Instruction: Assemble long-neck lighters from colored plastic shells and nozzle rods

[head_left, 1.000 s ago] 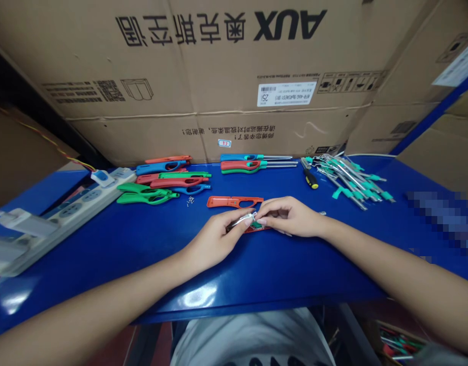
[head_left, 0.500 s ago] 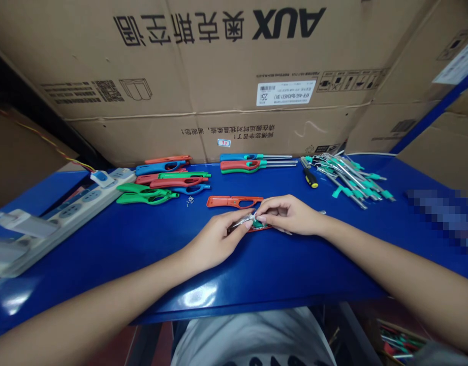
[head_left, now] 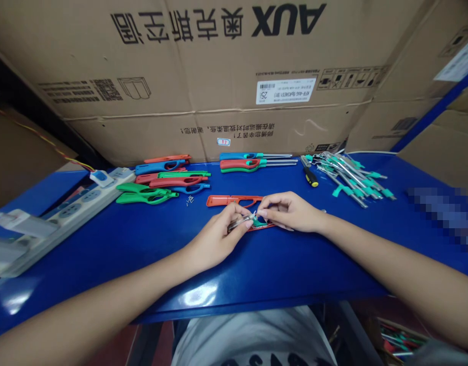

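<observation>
In the head view my left hand (head_left: pixel 222 231) pinches a shiny, see-through lighter gas tank (head_left: pixel 238 222) between thumb and fingers, its white tip pointing right. Against that tip my right hand (head_left: pixel 289 212) has thumb and forefinger pressed together; what lies between them is too small to name. Under both hands is an orange lighter shell half (head_left: pixel 262 227) with a green trigger piece (head_left: pixel 258 222) in it, partly covered by the fingers. Just beyond them lies another orange shell half (head_left: pixel 220 201), its right end behind my right hand.
Coloured lighter shells (head_left: pixel 173 180) and small screws (head_left: pixel 190 200) lie left. Lighters with metal tubes (head_left: pixel 281 163) sit at the back. A screwdriver (head_left: pixel 309 174) and a pile of metal tubes (head_left: pixel 355 178) lie right. A power strip (head_left: pixel 69 213) runs along the left; cardboard (head_left: pixel 203 91) stands behind.
My hands stay over the orange shell half. My right fingers have shifted slightly at the tank's tip, and the tank is tilted a little differently in my left hand.
</observation>
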Tool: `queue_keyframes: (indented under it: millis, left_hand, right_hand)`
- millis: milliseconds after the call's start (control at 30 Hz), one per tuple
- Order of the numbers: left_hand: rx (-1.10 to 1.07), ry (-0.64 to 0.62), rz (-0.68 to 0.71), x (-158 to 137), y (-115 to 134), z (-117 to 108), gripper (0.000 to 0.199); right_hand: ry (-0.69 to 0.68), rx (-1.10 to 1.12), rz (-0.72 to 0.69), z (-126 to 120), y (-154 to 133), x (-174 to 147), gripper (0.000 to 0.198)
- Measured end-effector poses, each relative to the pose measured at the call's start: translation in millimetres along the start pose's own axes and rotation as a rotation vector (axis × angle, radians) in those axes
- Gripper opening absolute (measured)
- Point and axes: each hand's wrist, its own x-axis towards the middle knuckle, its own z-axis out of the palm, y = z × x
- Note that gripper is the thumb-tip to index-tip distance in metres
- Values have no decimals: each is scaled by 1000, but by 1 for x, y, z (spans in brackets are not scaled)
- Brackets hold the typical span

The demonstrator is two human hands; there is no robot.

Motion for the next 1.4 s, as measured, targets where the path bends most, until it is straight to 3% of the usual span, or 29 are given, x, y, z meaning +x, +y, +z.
queue_keyframes:
  millis: [667,1167,1400]
  left_hand:
    - [-16,-37,14,0,5,0,21]
    - [65,-62,22,-1,6,2,20]
    - [56,-4,-28,2,6,0,26]
  right_hand:
    - [17,0,-70,0,1,2,35]
    - [3,9,-43,3,0,3,34]
    - [-13,81,27,-3,-1,4,40]
